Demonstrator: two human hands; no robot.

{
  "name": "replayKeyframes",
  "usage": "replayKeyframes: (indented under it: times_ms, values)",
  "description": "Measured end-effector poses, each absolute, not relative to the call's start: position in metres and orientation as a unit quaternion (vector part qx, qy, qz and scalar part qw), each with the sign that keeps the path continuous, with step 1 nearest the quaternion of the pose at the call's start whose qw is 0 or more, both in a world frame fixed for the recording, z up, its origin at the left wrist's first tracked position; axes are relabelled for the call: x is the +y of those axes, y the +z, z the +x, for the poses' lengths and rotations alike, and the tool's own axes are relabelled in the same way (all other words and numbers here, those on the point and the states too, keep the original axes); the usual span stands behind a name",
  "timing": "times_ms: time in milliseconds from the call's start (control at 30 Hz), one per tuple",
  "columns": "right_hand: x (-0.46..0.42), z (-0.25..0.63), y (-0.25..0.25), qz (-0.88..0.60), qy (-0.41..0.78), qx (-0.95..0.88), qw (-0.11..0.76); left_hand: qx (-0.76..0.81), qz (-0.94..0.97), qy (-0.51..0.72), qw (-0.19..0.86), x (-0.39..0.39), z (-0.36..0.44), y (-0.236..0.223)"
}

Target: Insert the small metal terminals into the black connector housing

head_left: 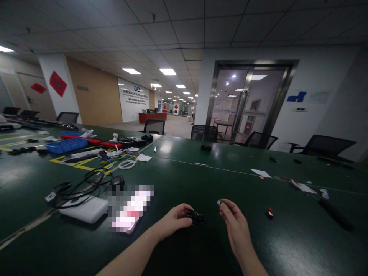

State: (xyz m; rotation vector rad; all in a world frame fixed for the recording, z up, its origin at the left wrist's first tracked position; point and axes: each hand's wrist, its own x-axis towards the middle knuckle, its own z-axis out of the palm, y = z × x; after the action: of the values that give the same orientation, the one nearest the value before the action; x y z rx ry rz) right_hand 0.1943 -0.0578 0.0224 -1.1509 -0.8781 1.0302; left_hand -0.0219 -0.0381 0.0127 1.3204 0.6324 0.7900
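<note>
My left hand [175, 221] has its thumb and fingers closed on a small black part [196, 217] low over the green table. What kind of part it is cannot be made out. To its right, my right hand [234, 220] pinches a tiny piece with a silvery metal end [219, 202], which looks like a small connector. The two held pieces are apart from each other. Right of my right hand lies a small red and white item [269, 213]. A phone with a blurred-out screen [132, 211] lies left of my left hand.
A white box [84, 209] and a black adapter [117, 182] with coiled black cable sit at the left. Further back are a blue tray [67, 145] and loose wires. A black-handled tool [335, 214] lies at the right. Chairs [204, 132] stand along the far edge.
</note>
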Motion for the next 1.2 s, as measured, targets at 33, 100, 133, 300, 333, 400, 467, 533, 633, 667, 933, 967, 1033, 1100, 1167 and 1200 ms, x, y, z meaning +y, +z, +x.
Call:
replayKeyframes:
  times_ms: [33, 100, 133, 300, 333, 400, 467, 533, 633, 667, 933, 967, 1033, 1100, 1167, 1200]
  values:
    - [-0.058, 0.194, 0.022, -0.502, 0.451, -0.385, 0.629, 0.282, 0.585, 0.352, 0.674, -0.038, -0.022, 0.013]
    - [-0.058, 0.194, 0.022, -0.504, 0.450, -0.384, 0.629, 0.279, 0.581, 0.359, 0.675, -0.038, -0.021, 0.013]
    - [-0.058, 0.194, 0.022, -0.505, 0.447, -0.382, 0.631, 0.277, 0.580, 0.363, 0.675, -0.038, -0.021, 0.012]
    - [-0.058, 0.191, 0.023, -0.504, 0.448, -0.395, 0.623, 0.281, 0.571, 0.363, 0.680, -0.038, -0.021, 0.010]
    - [-0.059, 0.190, 0.023, -0.509, 0.450, -0.404, 0.612, 0.282, 0.572, 0.360, 0.681, -0.038, -0.021, 0.010]
    - [-0.061, 0.188, 0.025, -0.517, 0.455, -0.430, 0.584, 0.281, 0.575, 0.354, 0.682, -0.037, -0.022, 0.008]
    - [-0.064, 0.185, 0.029, -0.518, 0.466, -0.460, 0.551, 0.279, 0.578, 0.350, 0.682, -0.036, -0.023, 0.006]
    - [-0.067, 0.181, 0.033, -0.519, 0.474, -0.487, 0.518, 0.277, 0.581, 0.348, 0.682, -0.035, -0.024, 0.004]
    - [-0.071, 0.175, 0.036, -0.520, 0.482, -0.523, 0.473, 0.275, 0.584, 0.351, 0.678, -0.034, -0.024, 0.003]
    - [-0.072, 0.173, 0.036, -0.518, 0.479, -0.539, 0.461, 0.274, 0.585, 0.352, 0.677, -0.034, -0.023, 0.003]
    - [-0.072, 0.169, 0.032, -0.494, 0.436, -0.623, 0.421, 0.280, 0.584, 0.357, 0.673, -0.036, -0.022, 0.009]
    - [-0.072, 0.169, 0.032, -0.493, 0.436, -0.626, 0.419, 0.281, 0.585, 0.356, 0.672, -0.036, -0.022, 0.009]
    - [-0.072, 0.168, 0.033, -0.496, 0.432, -0.629, 0.415, 0.284, 0.589, 0.355, 0.668, -0.036, -0.022, 0.009]
    - [-0.072, 0.168, 0.033, -0.504, 0.426, -0.630, 0.411, 0.284, 0.592, 0.356, 0.665, -0.036, -0.022, 0.009]
    - [-0.072, 0.168, 0.033, -0.506, 0.419, -0.634, 0.408, 0.283, 0.593, 0.357, 0.664, -0.036, -0.021, 0.009]
    - [-0.072, 0.168, 0.032, -0.504, 0.417, -0.637, 0.407, 0.282, 0.593, 0.357, 0.665, -0.037, -0.021, 0.009]
